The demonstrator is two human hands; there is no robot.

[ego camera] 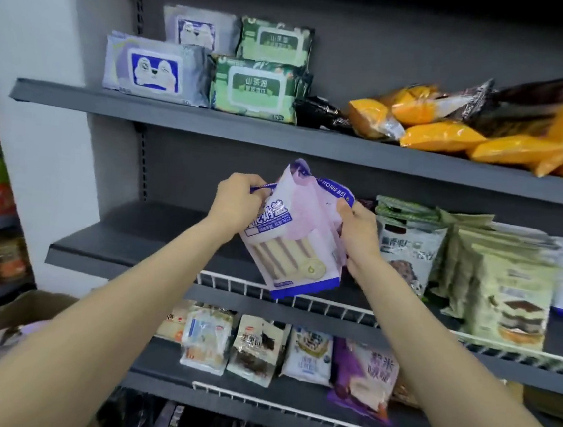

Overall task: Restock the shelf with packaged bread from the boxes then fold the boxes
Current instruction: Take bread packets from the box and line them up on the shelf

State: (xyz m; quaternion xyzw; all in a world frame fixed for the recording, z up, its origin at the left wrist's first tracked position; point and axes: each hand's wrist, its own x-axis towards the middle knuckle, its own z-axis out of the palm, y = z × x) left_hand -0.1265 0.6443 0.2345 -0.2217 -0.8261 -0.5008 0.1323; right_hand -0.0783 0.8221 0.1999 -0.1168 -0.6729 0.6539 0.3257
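"HONG" and "6" on bread package point(300, 235)

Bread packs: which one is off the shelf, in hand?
The pink-and-blue sliced-bread pack, pinched at its top corners by the left hand and right hand, tilted before the bare stretch of the middle shelf. The others rest on shelves.

Dark grey shelf unit point(192, 120) carried stock on several levels. Top shelf held grey-blue wipe packs point(156, 72) at left w/ green wipe packs point(256, 90) beside them, then orange bread bags point(453, 133) piled to the right. Middle shelf point(126, 239) had green cake packs point(506, 293) standing behind a white wire rail point(333, 306); lower shelf held assorted bread packs point(253, 348) in a row.
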